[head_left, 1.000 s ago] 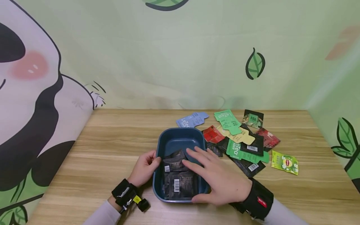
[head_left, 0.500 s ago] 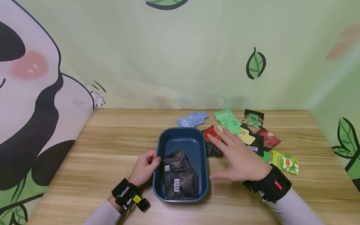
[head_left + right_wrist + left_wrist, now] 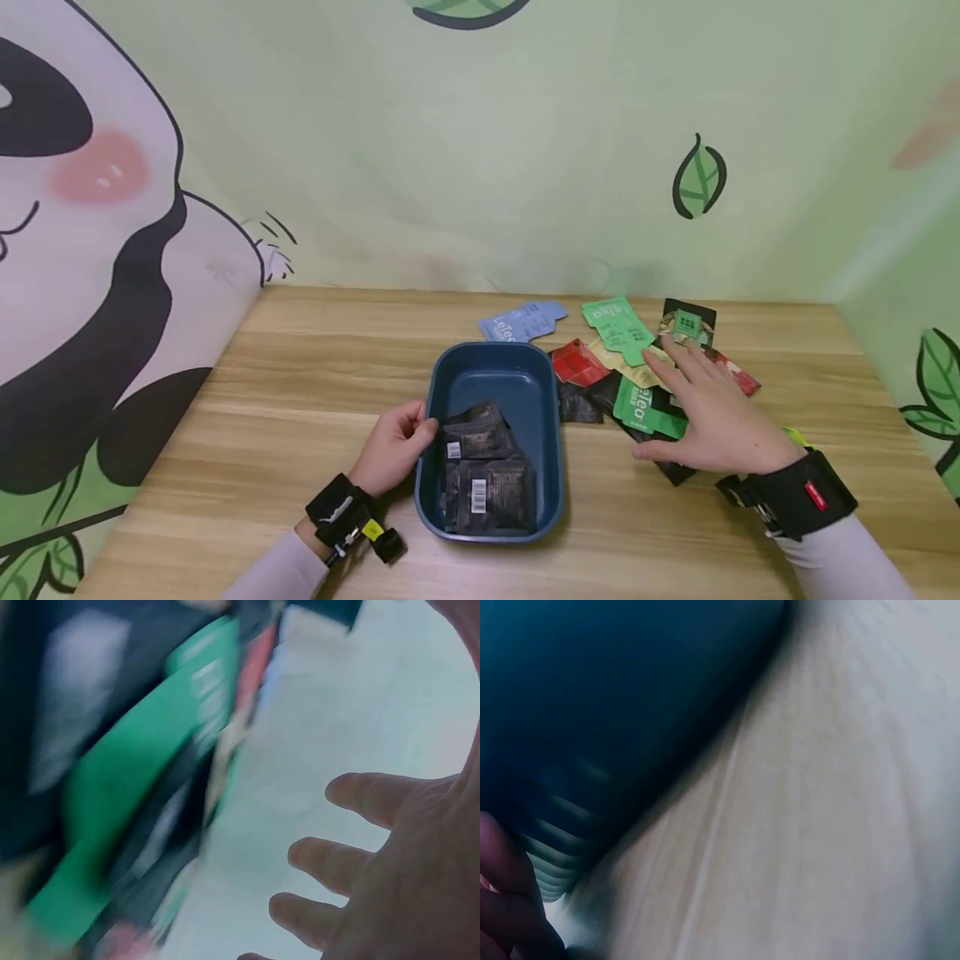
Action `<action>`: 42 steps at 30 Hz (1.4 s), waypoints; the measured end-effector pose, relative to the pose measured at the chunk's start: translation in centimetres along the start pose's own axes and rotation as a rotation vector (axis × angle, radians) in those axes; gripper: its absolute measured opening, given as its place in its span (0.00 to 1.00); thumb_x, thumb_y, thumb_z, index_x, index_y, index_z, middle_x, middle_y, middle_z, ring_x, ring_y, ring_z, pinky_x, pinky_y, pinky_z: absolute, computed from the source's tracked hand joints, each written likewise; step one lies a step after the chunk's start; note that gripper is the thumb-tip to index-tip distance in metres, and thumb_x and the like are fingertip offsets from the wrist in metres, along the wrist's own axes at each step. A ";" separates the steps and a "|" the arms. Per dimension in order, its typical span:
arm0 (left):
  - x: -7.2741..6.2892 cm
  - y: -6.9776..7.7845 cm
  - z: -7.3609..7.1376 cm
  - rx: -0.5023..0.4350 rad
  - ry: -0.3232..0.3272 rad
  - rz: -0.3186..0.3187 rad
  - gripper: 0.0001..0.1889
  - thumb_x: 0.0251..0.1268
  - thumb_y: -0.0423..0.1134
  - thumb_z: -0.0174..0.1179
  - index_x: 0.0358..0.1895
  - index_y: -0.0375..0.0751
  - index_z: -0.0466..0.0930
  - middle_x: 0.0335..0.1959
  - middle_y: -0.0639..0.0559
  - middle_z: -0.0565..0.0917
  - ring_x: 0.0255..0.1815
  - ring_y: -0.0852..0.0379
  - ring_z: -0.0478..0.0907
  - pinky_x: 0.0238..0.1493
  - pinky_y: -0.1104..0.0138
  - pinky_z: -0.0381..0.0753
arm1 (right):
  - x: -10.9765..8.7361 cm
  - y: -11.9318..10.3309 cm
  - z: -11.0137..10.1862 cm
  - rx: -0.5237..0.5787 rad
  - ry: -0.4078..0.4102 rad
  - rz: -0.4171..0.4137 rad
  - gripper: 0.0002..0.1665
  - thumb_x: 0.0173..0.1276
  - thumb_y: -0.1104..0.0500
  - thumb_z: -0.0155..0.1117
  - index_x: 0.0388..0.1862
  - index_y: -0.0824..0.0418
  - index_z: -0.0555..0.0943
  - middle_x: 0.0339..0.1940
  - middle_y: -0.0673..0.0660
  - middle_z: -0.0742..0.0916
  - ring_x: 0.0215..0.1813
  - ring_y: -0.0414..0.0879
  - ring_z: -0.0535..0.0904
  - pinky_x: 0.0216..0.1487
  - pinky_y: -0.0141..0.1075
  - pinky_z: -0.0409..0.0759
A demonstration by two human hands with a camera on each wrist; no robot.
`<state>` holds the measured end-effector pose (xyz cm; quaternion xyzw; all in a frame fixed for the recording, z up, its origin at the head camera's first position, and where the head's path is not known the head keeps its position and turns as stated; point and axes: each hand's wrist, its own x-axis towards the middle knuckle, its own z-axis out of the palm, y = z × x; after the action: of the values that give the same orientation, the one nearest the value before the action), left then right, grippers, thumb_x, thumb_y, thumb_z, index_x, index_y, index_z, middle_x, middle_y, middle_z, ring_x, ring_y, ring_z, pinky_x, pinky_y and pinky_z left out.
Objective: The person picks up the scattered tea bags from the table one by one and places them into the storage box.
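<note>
A dark blue rectangular plastic tub (image 3: pixel 498 367) stands on the table with several black sachets (image 3: pixel 495 500) lying in its near half. My left hand (image 3: pixel 392 447) grips the tub's left wall, thumb at the rim; its curled fingers (image 3: pixel 510 889) show beside the ribbed wall in the left wrist view. Spread wide, my right hand (image 3: pixel 723 412) hovers over the sachet pile with nothing in it. Below and around it lie a green LeTea sachet (image 3: pixel 637 408), another green one (image 3: pixel 618 325), a red sachet (image 3: pixel 579 362) and a black-and-green one (image 3: pixel 687 322).
A blue LeTea sachet (image 3: pixel 517 322) lies just behind the tub. Pale yellow and black sachets (image 3: pixel 581 404) overlap right of it. The wood-grain table (image 3: pixel 315 367) meets a printed green backdrop (image 3: pixel 487 167) at its far edge.
My right hand has moved from over the tub rightward to above the sachet pile, fingers still spread. My left hand keeps its hold on the tub. The head view has shifted slightly.
</note>
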<state>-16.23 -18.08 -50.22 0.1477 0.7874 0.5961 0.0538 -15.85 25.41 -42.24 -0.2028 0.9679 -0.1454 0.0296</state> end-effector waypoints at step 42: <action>-0.1 0.5 0.2 -0.026 0.006 -0.031 0.14 0.75 0.30 0.53 0.26 0.38 0.68 0.19 0.56 0.67 0.21 0.64 0.68 0.23 0.73 0.66 | -6.8 9.3 0.4 -0.149 -0.127 0.269 0.48 0.44 0.46 0.84 0.60 0.72 0.78 0.46 0.66 0.81 0.44 0.59 0.80 0.46 0.59 0.81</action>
<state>-16.02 -17.84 -49.85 0.1331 0.7819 0.6058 0.0625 -13.15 36.17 -45.31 -0.0820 0.9906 -0.0547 0.0949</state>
